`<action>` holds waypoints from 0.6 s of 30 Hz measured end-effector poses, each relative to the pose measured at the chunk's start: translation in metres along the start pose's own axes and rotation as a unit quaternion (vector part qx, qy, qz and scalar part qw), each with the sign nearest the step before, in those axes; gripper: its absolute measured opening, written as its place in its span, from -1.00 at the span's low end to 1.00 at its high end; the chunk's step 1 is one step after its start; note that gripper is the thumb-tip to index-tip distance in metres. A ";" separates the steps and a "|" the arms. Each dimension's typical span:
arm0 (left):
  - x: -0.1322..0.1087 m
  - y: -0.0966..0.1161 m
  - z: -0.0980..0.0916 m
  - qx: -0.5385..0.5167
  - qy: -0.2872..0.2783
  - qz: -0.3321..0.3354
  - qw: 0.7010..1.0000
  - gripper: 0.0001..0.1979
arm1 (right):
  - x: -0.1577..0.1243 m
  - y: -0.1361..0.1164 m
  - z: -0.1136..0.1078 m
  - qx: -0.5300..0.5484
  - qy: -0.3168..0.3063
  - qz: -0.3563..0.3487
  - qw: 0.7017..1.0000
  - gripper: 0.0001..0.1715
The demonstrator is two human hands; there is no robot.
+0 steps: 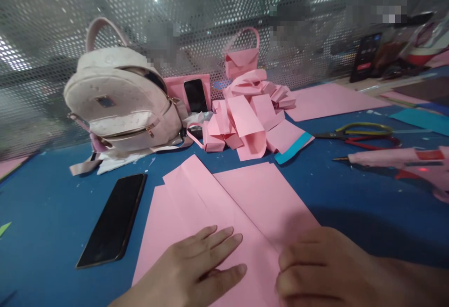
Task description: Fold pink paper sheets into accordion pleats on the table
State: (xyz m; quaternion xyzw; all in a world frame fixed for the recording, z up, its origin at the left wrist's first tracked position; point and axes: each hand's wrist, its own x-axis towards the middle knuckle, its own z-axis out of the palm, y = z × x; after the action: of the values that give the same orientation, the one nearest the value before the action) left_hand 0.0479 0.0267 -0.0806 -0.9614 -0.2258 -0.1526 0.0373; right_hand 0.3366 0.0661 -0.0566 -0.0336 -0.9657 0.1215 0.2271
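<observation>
A folded pink paper strip (199, 190) lies slantwise over a larger flat pink sheet (259, 185) on the blue table. My left hand (196, 265) rests flat on the folded paper, its fingers stretched out and slightly spread. At the strip's right edge is my right hand (322, 267), with the fingers curled together and pressed at that edge. Its fingertips are partly hidden, but the folded paper's edge runs into them. A crease runs along the folded paper between the two hands.
A black phone (112, 223) lies at the left, before a pale backpack (122, 96). Pink paper pieces (245, 115) are heaped at the back, with a small paper bag (242, 61) on top. Scissors (361, 134) and a pink glue gun (396, 160) lie at the right.
</observation>
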 end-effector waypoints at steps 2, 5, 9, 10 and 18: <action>0.000 0.000 0.000 -0.015 -0.009 0.002 1.000 -0.60 | 0.001 -0.001 -0.002 0.002 -0.015 0.005 1.000 -0.67; 0.003 0.003 0.003 -0.016 0.019 -0.007 1.000 -0.62 | 0.002 -0.003 -0.006 0.006 -0.027 0.014 1.000 -0.61; 0.004 0.007 0.007 -0.009 0.041 -0.009 0.999 -0.64 | 0.002 -0.003 -0.008 0.001 -0.034 0.008 0.999 -0.62; 0.004 0.008 0.007 -0.006 0.043 -0.008 0.999 -0.65 | 0.002 -0.003 -0.008 0.003 -0.032 0.005 0.999 -0.61; 0.015 0.011 0.002 0.050 0.033 0.001 0.998 -0.62 | 0.002 -0.003 -0.007 -0.002 -0.040 -0.001 0.999 -0.59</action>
State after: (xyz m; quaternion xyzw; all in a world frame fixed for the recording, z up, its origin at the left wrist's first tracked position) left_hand 0.0658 0.0233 -0.0777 -0.9529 -0.2312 -0.1729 0.0933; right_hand 0.3378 0.0650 -0.0489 -0.0284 -0.9744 0.1203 0.1879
